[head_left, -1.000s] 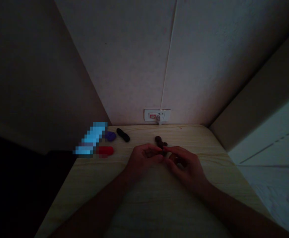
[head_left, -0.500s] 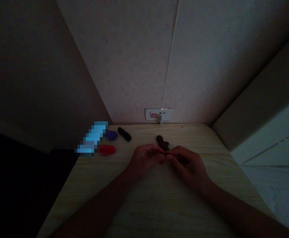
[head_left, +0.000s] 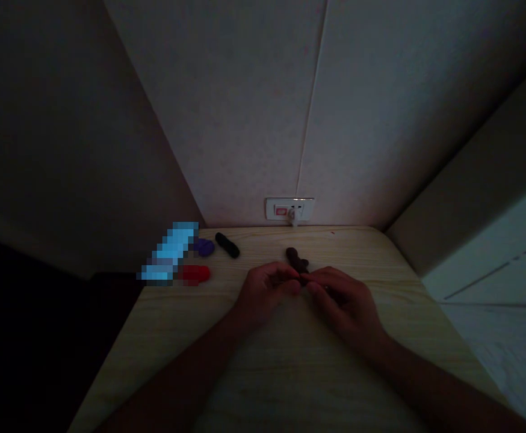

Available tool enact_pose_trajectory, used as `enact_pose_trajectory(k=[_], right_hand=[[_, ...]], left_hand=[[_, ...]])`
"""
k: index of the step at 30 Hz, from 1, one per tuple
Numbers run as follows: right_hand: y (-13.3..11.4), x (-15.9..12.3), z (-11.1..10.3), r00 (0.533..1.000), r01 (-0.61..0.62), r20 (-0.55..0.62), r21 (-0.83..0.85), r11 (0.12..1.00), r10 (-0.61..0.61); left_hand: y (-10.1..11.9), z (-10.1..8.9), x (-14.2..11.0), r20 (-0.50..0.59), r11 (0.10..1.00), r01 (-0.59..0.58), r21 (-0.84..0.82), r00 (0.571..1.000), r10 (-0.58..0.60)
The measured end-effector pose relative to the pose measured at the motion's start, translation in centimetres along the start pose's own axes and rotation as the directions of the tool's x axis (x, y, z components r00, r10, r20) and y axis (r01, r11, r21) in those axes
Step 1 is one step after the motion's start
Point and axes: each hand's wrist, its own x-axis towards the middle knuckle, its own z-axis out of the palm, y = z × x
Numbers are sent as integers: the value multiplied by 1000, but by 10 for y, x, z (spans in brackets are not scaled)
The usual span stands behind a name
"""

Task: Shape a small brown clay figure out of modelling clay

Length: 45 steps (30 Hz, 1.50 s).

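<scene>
Two sets of fingers meet here, my left and my right, each drawn narrow between thumb and forefinger, pinching the near end of the dark brown piece. My tips hide that end, so I cannot tell how thick it is there or whether it is joined to the rest.

The brown piece lies just beyond my fingertips on the pale wooden surface, its rounded far end pointing towards the wall, with a small bump on its right side. It looks like modelling clay. I judge it light, soft and a bit tacky rather than slippery, so a hard squeeze would dent it, and the narrow places between lumps seem likeliest to bend or tear. I would take it with flat pads on the thicker body, leaving the little bump alone.

Farther left sit the black piece, thick at both ends, then the purple lump and the red roll, beside a pixelated bright blue shape. Past the surface's far edge is the wall socket.
</scene>
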Motion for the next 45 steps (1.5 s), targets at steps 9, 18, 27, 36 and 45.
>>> enact_pose_trajectory(k=[9, 18, 27, 36, 45], right_hand=[[-2, 1, 2, 999, 32, 6, 11, 999, -32], [3, -2, 7, 993, -119, 6, -12, 993, 119], [8, -2, 6, 1000, -6, -27, -125, 992, 2], [2, -1, 3, 996, -1, -85, -149, 989, -12], [6, -2, 2, 999, 30, -24, -100, 995, -33]], left_hand=[[2, 1, -1, 1, 1000, -2, 10, 1000, 2], [0, -2, -2, -25, 998, 29, 49, 999, -28], [-2, -4, -4, 10, 997, 75, -18, 997, -75], [-5, -3, -2, 22, 988, 57, -142, 998, -55], [-5, -3, -2, 66, 991, 63, -120, 996, -55]])
